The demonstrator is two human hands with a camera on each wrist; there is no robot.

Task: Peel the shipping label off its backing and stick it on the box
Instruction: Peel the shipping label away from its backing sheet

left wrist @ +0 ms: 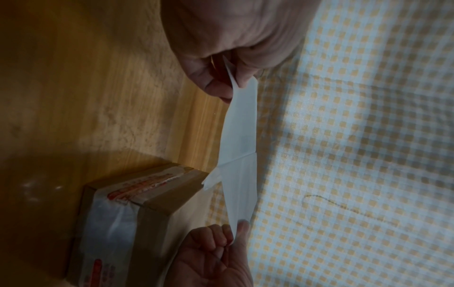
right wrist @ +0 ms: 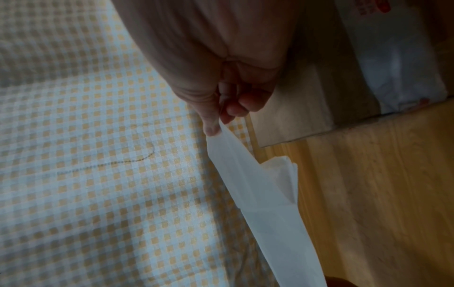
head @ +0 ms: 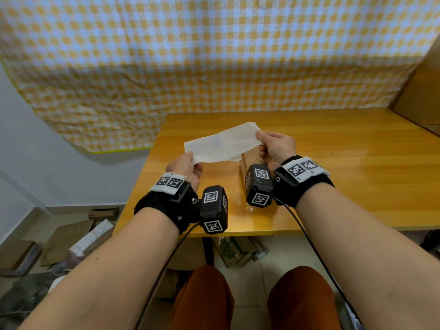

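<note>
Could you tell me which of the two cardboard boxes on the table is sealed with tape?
The small box below the right hand; the big box at the far right corner shows none.

The setting is an improvised packing corner in a plain room. Evidence: a wooden table [head: 333,163] set against a white wall [head: 23,129]; a yellow-and-white checked cloth [head: 214,55] hung as a backdrop; flattened cardboard [head: 64,241] and loose packaging on the tiled floor [head: 273,282]; a large cardboard carton [head: 419,91] at the table's right edge.
</note>
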